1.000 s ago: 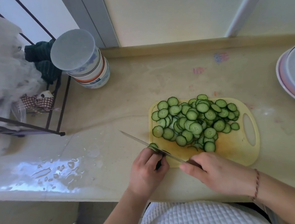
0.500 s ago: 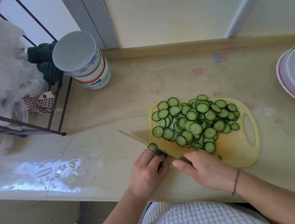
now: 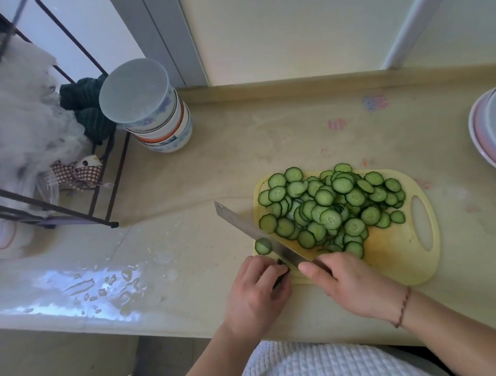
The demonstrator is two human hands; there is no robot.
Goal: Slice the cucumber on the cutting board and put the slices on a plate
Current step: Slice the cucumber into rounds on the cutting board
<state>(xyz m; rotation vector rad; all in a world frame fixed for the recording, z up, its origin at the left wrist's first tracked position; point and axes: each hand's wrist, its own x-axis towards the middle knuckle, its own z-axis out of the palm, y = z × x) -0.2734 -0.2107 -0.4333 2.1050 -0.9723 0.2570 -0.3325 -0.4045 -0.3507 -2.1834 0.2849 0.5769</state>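
On the yellow cutting board (image 3: 396, 252), thin green cucumber slices (image 3: 332, 207) lie heaped, the left hand (image 3: 254, 295) pinches the cucumber stub (image 3: 263, 246), the right hand (image 3: 348, 284) grips the knife (image 3: 253, 232), on a beige desk (image 3: 267, 144) below a pale wall.

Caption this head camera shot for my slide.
Right hand with knife cuts the cucumber end held by left hand; slices cover yellow board.

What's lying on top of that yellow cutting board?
A heap of cucumber slices covers most of the cutting board. The knife crosses its left corner. Whatever cucumber remains uncut is hidden under the left hand.
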